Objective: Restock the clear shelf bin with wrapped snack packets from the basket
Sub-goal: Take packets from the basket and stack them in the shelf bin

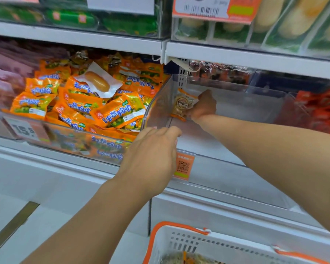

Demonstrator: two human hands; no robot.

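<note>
Snack packet (185,103) gripped by right hand (205,106) inside clear bin (236,100), left hand (152,155) on rim

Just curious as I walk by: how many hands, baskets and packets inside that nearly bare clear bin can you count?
Hands: 2, left hand and right hand
Baskets: 1, white basket
Packets in the clear bin: 1, snack packet
Total: 4
</note>
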